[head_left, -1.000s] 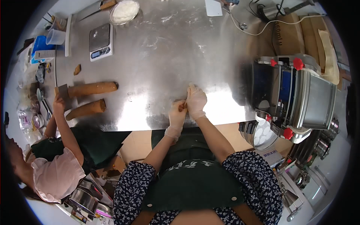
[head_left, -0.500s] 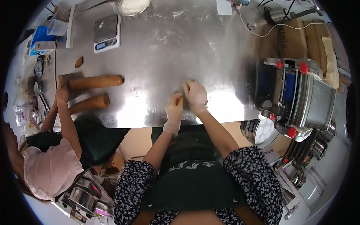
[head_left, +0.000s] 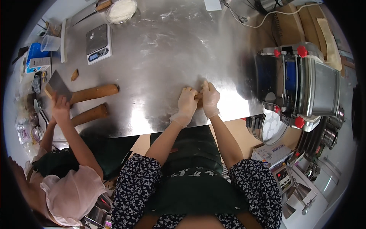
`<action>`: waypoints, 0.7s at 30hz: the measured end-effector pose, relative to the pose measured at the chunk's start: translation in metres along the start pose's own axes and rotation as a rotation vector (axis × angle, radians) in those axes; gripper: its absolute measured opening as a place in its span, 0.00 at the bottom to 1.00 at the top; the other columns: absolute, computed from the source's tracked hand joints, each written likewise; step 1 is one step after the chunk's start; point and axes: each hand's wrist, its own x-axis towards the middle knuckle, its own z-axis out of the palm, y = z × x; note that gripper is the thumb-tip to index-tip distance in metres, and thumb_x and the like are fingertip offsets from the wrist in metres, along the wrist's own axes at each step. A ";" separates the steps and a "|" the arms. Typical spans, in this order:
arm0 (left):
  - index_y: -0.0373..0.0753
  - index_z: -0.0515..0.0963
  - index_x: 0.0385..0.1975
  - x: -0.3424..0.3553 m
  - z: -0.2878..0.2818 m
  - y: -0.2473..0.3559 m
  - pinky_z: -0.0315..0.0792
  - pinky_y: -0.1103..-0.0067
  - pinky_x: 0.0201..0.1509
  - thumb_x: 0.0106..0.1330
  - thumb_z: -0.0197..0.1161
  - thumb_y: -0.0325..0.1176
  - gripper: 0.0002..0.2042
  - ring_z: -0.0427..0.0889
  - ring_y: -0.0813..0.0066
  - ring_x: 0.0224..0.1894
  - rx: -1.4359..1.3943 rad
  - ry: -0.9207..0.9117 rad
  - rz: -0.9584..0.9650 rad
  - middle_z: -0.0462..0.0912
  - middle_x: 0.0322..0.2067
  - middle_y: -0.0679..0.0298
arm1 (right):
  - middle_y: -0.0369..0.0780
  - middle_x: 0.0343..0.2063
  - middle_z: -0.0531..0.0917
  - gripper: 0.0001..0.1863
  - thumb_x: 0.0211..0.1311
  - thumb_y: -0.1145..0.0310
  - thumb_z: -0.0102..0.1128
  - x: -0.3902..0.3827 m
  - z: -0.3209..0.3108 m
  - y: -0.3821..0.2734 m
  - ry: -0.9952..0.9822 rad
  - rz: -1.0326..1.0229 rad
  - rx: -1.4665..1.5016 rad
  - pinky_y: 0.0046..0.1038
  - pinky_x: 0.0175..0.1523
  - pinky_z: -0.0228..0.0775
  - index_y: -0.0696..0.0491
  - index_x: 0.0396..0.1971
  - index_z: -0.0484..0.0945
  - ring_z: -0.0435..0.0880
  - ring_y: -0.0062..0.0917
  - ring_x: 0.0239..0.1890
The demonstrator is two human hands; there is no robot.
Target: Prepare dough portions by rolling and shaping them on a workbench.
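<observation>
Both my hands wear thin translucent gloves and are close together over the near edge of the steel table [head_left: 164,68]. My left hand [head_left: 187,101] has its fingers curled around one side of a small piece of brown dough [head_left: 198,98]. My right hand [head_left: 210,99] grips the other side of it, fingers bent and thumb side up. Much of the dough is hidden by the gloved fingers. To the left lie two brown dough logs, a farther one [head_left: 95,93] and a nearer one [head_left: 91,114].
At the left a co-worker's hand [head_left: 60,107] holds a wide-bladed scraper [head_left: 59,84] at the log ends. Beyond are a dough scrap [head_left: 74,74], a digital scale [head_left: 98,44] and a bowl of white powder [head_left: 122,10]. A metal machine with red knobs [head_left: 322,87] stands right.
My hands have come together with the brown dough now showing between them. The co-worker's scraper has lifted and turned so its blade shows. The whole view has shifted slightly.
</observation>
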 end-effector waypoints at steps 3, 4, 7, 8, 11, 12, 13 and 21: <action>0.33 0.80 0.36 -0.014 0.000 -0.009 0.75 0.70 0.54 0.59 0.59 0.23 0.07 0.78 0.57 0.48 0.136 -0.152 0.263 0.79 0.45 0.55 | 0.43 0.20 0.83 0.14 0.66 0.55 0.62 -0.013 0.004 0.003 0.113 -0.187 -0.135 0.37 0.31 0.74 0.51 0.30 0.83 0.82 0.38 0.22; 0.33 0.80 0.36 -0.023 0.003 -0.012 0.75 0.70 0.54 0.59 0.59 0.23 0.07 0.78 0.57 0.48 0.140 -0.155 0.265 0.79 0.45 0.55 | 0.42 0.19 0.83 0.13 0.65 0.57 0.64 -0.018 0.006 0.001 0.209 -0.353 -0.257 0.37 0.32 0.74 0.50 0.29 0.83 0.82 0.38 0.22; 0.31 0.79 0.41 -0.037 0.007 -0.019 0.73 0.67 0.60 0.61 0.56 0.24 0.10 0.77 0.52 0.51 0.250 0.083 0.635 0.78 0.48 0.49 | 0.41 0.21 0.81 0.08 0.61 0.61 0.65 -0.014 0.007 0.008 0.361 -0.553 -0.403 0.37 0.33 0.74 0.49 0.30 0.82 0.81 0.38 0.25; 0.31 0.79 0.41 -0.038 0.008 -0.018 0.73 0.67 0.60 0.61 0.56 0.24 0.10 0.77 0.52 0.51 0.252 0.074 0.633 0.78 0.48 0.49 | 0.41 0.22 0.80 0.07 0.61 0.63 0.65 -0.013 0.007 0.007 0.431 -0.702 -0.433 0.37 0.33 0.74 0.50 0.32 0.81 0.81 0.38 0.26; 0.29 0.78 0.46 -0.032 0.011 -0.016 0.73 0.69 0.59 0.62 0.56 0.26 0.14 0.76 0.54 0.50 0.229 0.002 0.458 0.78 0.46 0.53 | 0.41 0.23 0.79 0.06 0.61 0.67 0.64 -0.008 0.009 0.007 0.340 -0.660 -0.450 0.36 0.33 0.74 0.50 0.36 0.79 0.80 0.37 0.30; 0.29 0.78 0.46 -0.027 0.007 -0.018 0.73 0.69 0.59 0.62 0.56 0.26 0.14 0.76 0.54 0.50 0.230 0.004 0.471 0.78 0.46 0.53 | 0.41 0.23 0.78 0.06 0.62 0.67 0.63 -0.004 0.011 0.010 0.370 -0.688 -0.381 0.35 0.33 0.74 0.50 0.37 0.79 0.80 0.38 0.30; 0.33 0.80 0.46 -0.019 0.002 -0.021 0.74 0.67 0.55 0.61 0.57 0.25 0.14 0.76 0.53 0.48 0.117 -0.110 0.395 0.79 0.44 0.54 | 0.41 0.25 0.81 0.08 0.68 0.63 0.57 -0.009 0.005 0.018 0.367 -0.643 -0.305 0.34 0.34 0.75 0.51 0.36 0.80 0.81 0.38 0.28; 0.43 0.85 0.33 0.033 -0.018 -0.001 0.70 0.68 0.58 0.54 0.62 0.25 0.09 0.77 0.63 0.44 0.309 -0.348 0.639 0.82 0.33 0.65 | 0.48 0.27 0.84 0.16 0.75 0.59 0.50 -0.031 -0.016 0.013 -0.033 0.511 0.566 0.32 0.34 0.75 0.56 0.43 0.80 0.82 0.30 0.27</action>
